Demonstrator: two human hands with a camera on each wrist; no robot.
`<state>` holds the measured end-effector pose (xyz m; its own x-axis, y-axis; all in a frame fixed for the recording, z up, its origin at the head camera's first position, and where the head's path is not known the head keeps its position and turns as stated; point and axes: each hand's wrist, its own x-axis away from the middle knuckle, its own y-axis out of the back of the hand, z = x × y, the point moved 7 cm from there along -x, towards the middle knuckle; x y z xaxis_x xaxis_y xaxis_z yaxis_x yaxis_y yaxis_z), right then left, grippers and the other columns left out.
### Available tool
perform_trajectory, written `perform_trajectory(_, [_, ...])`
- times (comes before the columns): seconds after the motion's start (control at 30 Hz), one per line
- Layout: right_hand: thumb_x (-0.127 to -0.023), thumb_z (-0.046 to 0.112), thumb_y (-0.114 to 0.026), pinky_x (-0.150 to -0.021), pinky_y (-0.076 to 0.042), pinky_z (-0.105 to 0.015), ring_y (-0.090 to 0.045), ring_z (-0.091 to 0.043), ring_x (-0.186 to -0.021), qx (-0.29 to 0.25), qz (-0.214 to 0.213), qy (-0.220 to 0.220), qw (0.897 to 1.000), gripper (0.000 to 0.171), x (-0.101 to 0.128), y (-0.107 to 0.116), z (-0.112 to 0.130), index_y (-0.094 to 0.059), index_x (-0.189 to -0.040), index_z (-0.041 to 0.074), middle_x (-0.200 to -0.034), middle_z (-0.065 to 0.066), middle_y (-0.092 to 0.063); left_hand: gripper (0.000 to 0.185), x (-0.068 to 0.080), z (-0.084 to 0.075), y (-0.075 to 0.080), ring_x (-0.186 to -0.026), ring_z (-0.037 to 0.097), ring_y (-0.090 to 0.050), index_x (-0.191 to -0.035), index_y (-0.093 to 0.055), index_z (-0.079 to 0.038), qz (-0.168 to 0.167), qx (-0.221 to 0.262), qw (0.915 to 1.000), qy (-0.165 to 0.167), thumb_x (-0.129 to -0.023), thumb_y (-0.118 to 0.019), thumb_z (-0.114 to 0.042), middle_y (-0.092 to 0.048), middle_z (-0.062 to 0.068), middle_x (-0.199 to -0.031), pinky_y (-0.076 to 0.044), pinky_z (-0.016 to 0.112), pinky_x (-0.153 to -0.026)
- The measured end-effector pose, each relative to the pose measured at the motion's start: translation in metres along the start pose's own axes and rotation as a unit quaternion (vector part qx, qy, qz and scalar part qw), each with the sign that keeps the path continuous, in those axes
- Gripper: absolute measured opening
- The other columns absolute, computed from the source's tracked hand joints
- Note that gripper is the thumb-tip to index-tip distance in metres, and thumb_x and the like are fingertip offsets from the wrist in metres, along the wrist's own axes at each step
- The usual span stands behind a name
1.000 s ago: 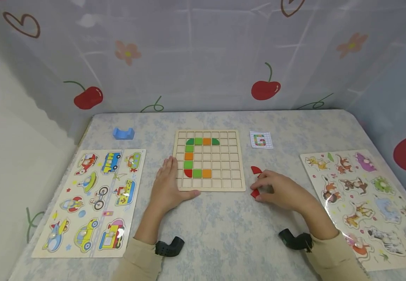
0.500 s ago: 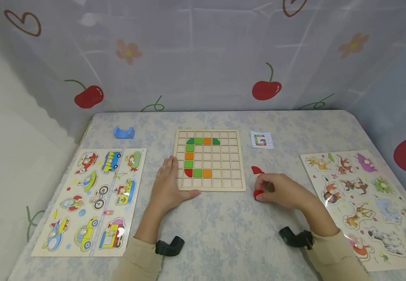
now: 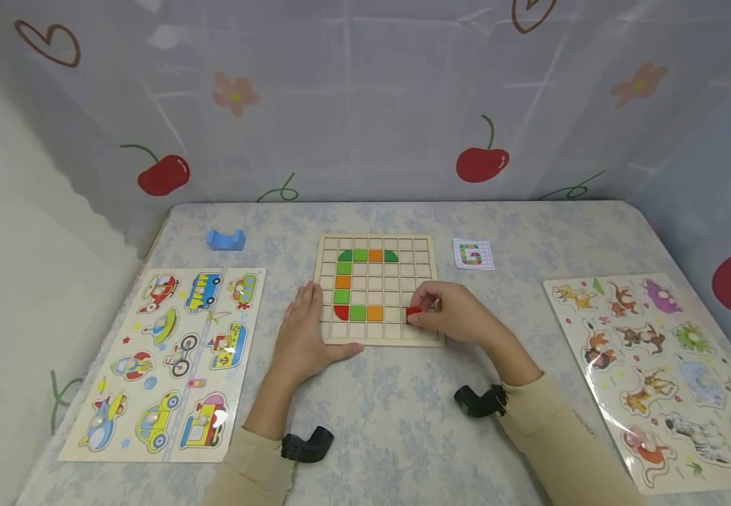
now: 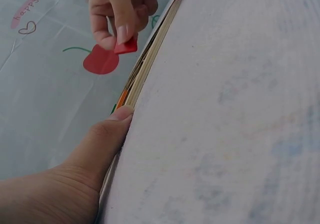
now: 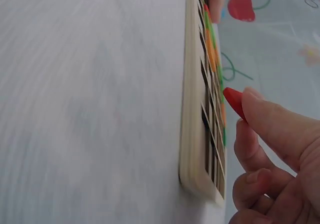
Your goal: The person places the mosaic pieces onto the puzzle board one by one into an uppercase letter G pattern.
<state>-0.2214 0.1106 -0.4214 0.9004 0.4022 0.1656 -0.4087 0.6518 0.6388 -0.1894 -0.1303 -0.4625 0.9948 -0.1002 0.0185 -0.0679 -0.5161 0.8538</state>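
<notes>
A square wooden grid board [image 3: 402, 279] lies mid-table, with green, orange and red tiles forming a C shape. At its lower left corner sits a rounded red tile [image 3: 341, 312]. My left hand [image 3: 302, 330] rests along the board's left side, its thumb [image 4: 100, 139] against the front edge. Over the lower right squares, my right hand [image 3: 457, 314] pinches a red tile [image 3: 412, 314] between thumb and fingertips. In the right wrist view this red tile [image 5: 233, 102] is held tilted, close over the board. The other loose red tile is hidden behind the right hand.
A small card [image 3: 474, 254] with a coloured G pattern lies right of the board. A blue holder [image 3: 226, 240] stands at the back left. A vehicle puzzle [image 3: 166, 365] lies on the left, an animal puzzle [image 3: 656, 372] on the right. A curtain rises behind the table.
My right hand has picked up one red tile from the table right of the board and carried it left over the board. The left hand has stayed in place.
</notes>
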Motion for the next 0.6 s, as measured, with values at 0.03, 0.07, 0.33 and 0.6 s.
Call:
perform_trajectory(0.03, [-0.081,0.026,-0.075,-0.054,-0.044,-0.027,-0.051,-0.017,-0.064,-0.002,0.003,0.0,1.0,0.014,-0.004,-0.004,0.002,-0.062,-0.086,0.022,-0.082,0.001,-0.06,0.131,0.0,0.0,0.0,-0.149,0.024,-0.002,-0.153,-0.011,-0.008,0.0,-0.001,1.0,0.001,-0.058,-0.072,-0.074,-0.006,0.009,-0.161,-0.011,0.047,-0.12])
perform_trajectory(0.07, [-0.081,0.026,-0.075,-0.054,-0.044,-0.028,-0.052,-0.017,-0.063,-0.001,0.004,0.0,1.0,0.014,-0.008,-0.007,0.003,-0.062,-0.086,0.022,-0.081,0.001,-0.06,0.131,0.0,0.0,0.0,-0.149,0.024,-0.002,-0.153,-0.011,-0.008,0.001,-0.002,1.0,0.001,-0.058,-0.072,-0.074,-0.007,0.009,-0.161,-0.012,0.047,-0.12])
perform_trajectory(0.33, [-0.081,0.027,-0.074,-0.059,-0.044,-0.028,-0.051,-0.015,-0.066,0.036,0.0,0.014,0.999,0.014,-0.022,-0.019,0.013,-0.062,-0.084,0.022,-0.076,0.003,-0.059,0.131,0.0,-0.002,0.001,-0.149,0.023,-0.002,-0.153,-0.011,-0.007,0.0,-0.002,1.0,0.002,-0.058,-0.071,-0.075,-0.007,0.009,-0.161,-0.011,0.046,-0.121])
perform_trajectory(0.6, [-0.082,0.028,-0.074,-0.065,-0.045,-0.027,-0.051,-0.014,-0.072,0.075,-0.005,0.027,0.997,0.012,-0.024,-0.024,0.019,-0.063,-0.083,0.022,-0.077,0.005,-0.057,0.131,0.0,-0.001,0.001,-0.149,0.024,-0.004,-0.152,-0.011,-0.007,-0.003,-0.01,0.9999,0.0,-0.058,-0.071,-0.075,-0.008,0.01,-0.16,-0.012,0.046,-0.12])
